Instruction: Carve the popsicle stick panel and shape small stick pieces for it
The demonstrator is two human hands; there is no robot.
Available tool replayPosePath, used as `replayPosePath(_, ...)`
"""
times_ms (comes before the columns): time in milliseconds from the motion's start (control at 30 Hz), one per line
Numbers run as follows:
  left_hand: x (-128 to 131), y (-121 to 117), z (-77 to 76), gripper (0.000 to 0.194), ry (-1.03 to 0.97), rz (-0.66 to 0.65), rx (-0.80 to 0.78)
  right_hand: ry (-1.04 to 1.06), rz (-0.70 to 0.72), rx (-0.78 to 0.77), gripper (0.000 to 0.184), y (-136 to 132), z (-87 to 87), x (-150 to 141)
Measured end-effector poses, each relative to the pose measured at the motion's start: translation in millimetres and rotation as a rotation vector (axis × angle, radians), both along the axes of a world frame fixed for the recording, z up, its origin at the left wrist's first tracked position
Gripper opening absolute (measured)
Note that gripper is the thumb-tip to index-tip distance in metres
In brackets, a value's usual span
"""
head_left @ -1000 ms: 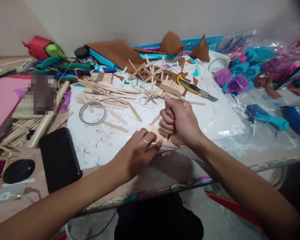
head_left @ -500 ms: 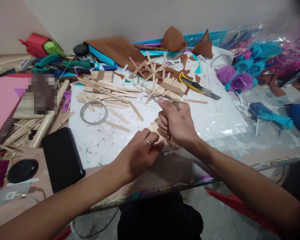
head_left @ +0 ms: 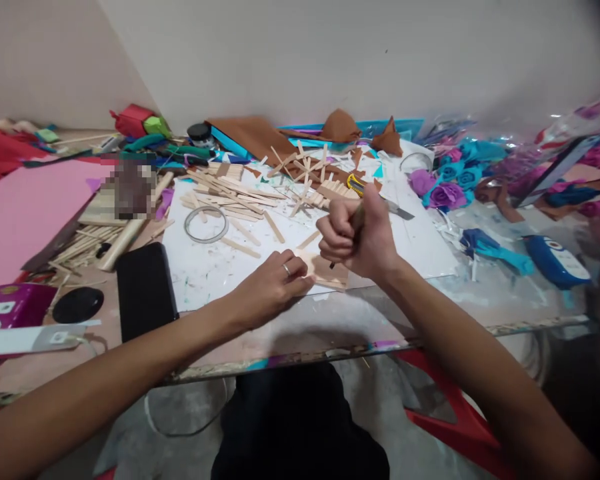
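Note:
On the white sheet (head_left: 200,267) near the table edge lies a small flat piece of light wood with a brown strip (head_left: 337,275). My left hand (head_left: 277,283), with a ring on it, holds this piece at its left side with bent fingers. Above its right part is my right hand (head_left: 357,233), closed in a fist, thumb up, round a slim tool with a greenish handle. The tool's thin dark tip (head_left: 333,265) pokes out below the fist; its exact kind is hidden. Loose craft sticks (head_left: 240,190) lie beyond my hands.
A yellow cutter knife (head_left: 400,211) lies behind my right hand. Left are a roll of tape (head_left: 206,239), a black phone (head_left: 145,287) and a purple box (head_left: 17,303). Crepe-paper roses (head_left: 447,195) and a blue pouch (head_left: 555,260) are at right. Brown felt (head_left: 255,137) lies at the back.
The view has tilted up and turned. My right fist has lifted and rolled so its fingers face left, baring more of the wooden piece. My left hand still holds the piece.

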State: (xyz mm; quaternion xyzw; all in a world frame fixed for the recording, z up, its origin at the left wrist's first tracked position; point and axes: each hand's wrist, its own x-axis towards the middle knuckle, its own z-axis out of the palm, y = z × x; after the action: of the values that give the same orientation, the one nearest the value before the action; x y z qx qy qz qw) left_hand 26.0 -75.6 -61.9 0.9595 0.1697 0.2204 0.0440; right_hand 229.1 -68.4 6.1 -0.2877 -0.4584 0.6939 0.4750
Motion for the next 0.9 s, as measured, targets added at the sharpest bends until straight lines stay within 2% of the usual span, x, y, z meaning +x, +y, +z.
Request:
replayPosePath(100,-3.2,6.0,-0.4,0.017,-0.045,-0.032,0.046,-0.005,0.194,0.024,0.075,-2.3,-11.0,3.4)
replayPosePath(167,-4.4,8.2,2.1,0.017,-0.044,-0.038,0.095,-0.007,0.231,0.007,0.076,-3.1,-19.0,1.8)
replayPosePath(267,-4.6,8.7,5.8,0.017,-0.048,-0.042,0.166,0.016,0.177,-0.013,0.076,-2.8,-23.1,-1.0)
replayPosePath(400,-3.0,7.7,3.6,0.020,-0.034,-0.058,0.176,0.033,0.079,-0.039,0.075,-0.1,-17.4,-2.4)
replayPosePath(533,0.8,5.7,-2.2,0.020,0.002,0.003,0.103,-0.028,0.039,-0.071,0.078,1.5,-13.6,-4.0)
replayPosePath(633,3.8,2.2,-4.2,0.017,-0.035,0.084,-0.009,-0.037,0.016,-0.073,0.077,-0.9,-14.7,-5.8)
replayPosePath(767,5.7,-3.1,-3.6,0.015,-0.105,0.154,-0.179,-0.037,-0.040,-0.008,0.072,-7.3,-18.3,-8.0)
replayPosePath(900,7.8,-6.7,-3.8,0.016,-0.117,0.216,-0.239,-0.031,-0.096,0.016,0.071,-10.1,-18.4,-9.4)
